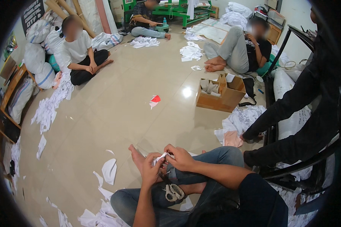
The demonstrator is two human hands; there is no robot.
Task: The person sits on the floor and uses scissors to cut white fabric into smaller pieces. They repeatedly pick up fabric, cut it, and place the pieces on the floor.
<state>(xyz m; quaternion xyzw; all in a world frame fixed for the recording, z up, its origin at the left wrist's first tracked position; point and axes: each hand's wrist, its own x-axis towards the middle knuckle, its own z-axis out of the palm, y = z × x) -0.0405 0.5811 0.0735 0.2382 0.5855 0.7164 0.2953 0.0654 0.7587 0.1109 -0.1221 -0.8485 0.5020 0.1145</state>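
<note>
A small piece of white cloth (160,157) is pinched between my two hands, over my crossed legs. My left hand (152,166) has its fingers closed on one side of it. My right hand (180,158) grips the other side, thumb and fingers pressed together. Just below the hands, a pair of scissors (174,192) with light wrapped handles lies against my lap; its blades are mostly hidden. On the floor left of my foot are a rounded white cloth piece (109,171) and narrow scraps.
A cardboard box (220,94) stands ahead to the right, near a white cloth pile (246,117). At right, a person in black (291,109) reaches down by a peach cloth (232,139). Others sit farther off. A red-and-white scrap (154,100) lies mid-floor; more scraps (102,216) lie lower left.
</note>
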